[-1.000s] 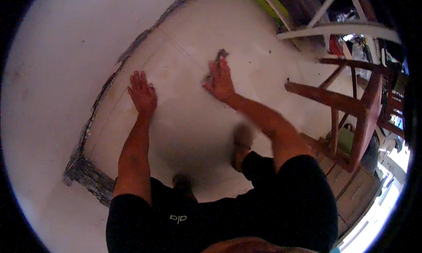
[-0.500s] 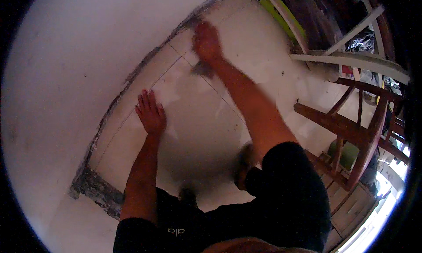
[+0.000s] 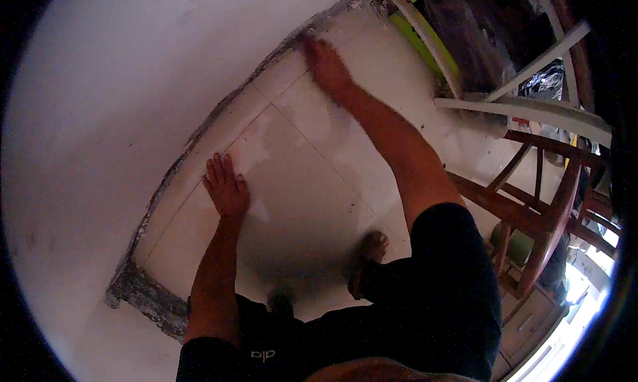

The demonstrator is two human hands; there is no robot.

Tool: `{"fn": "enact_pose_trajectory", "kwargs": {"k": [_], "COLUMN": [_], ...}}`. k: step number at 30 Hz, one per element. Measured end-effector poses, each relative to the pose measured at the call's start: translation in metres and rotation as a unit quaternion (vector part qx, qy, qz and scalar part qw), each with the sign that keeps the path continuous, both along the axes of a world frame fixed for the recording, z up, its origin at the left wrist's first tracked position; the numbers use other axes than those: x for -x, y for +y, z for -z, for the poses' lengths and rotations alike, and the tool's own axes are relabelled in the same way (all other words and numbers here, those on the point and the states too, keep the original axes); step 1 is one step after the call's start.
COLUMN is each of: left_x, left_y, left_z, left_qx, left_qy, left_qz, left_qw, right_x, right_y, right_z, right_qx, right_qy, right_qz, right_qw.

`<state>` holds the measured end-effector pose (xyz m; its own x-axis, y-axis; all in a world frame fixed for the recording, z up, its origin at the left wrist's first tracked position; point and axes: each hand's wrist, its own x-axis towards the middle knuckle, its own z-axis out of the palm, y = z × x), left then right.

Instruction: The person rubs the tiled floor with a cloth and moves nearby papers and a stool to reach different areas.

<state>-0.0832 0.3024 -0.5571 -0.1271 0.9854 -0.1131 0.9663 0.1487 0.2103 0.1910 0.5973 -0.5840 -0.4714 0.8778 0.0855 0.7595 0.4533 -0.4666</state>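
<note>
My left hand (image 3: 227, 188) lies flat on the pale tiled floor (image 3: 299, 183), fingers spread, beside a tile joint near the wall. Farther out and to the right, my right hand (image 3: 327, 70) is low over the floor by the rough, dark broken strip (image 3: 242, 83) at the foot of the wall. Motion smears its fingertips, and whether anything is in them cannot be made out.
The white wall (image 3: 119, 96) rises at left. On the right stand a brown wooden chair (image 3: 531, 216) and pale wooden legs (image 3: 525, 101), with dark bundled plastic (image 3: 465, 43) behind. My bare foot (image 3: 373, 246) is on the floor below my right arm.
My right hand has swept a little to the right along the base of the wall. My left hand keeps its place on the floor; the whole view has shifted slightly.
</note>
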Motion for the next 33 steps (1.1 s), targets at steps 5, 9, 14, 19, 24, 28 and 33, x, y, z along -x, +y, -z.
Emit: {"fn": "enact_pose_trajectory", "kwargs": {"k": [5,9,14,19,24,28,33], "left_x": [0.0,0.002,0.005,0.007,0.004,0.005,0.007], "left_y": [0.0,0.002,0.002,0.001,0.003,0.004,0.002], "left_z": [0.003,0.002,0.004,0.007,0.002,0.001,0.005], "left_qx": [-0.007,-0.002,-0.001,-0.008,-0.001,0.027,-0.002], "left_qy": [0.014,0.016,0.011,0.02,0.012,0.027,0.026], "left_qz": [0.005,0.005,0.008,0.015,0.016,0.011,0.021], "left_qw": [1.0,1.0,1.0,1.0,1.0,0.999,0.999], "right_x": [-0.07,-0.089,-0.076,-0.101,-0.132,-0.123,-0.118], "right_y": [0.069,0.08,0.1,0.112,0.087,0.088,0.108], "right_z": [-0.007,-0.003,0.022,0.01,0.006,0.022,-0.003], "right_qx": [0.113,-0.077,-0.238,-0.087,-0.251,-0.337,-0.116], "right_qy": [0.176,-0.148,-0.183,-0.163,-0.174,-0.254,-0.341], "right_qz": [0.112,0.225,0.091,0.158,0.276,0.108,0.179], "right_qw": [0.971,0.96,0.95,0.97,0.911,0.9,0.916]}}
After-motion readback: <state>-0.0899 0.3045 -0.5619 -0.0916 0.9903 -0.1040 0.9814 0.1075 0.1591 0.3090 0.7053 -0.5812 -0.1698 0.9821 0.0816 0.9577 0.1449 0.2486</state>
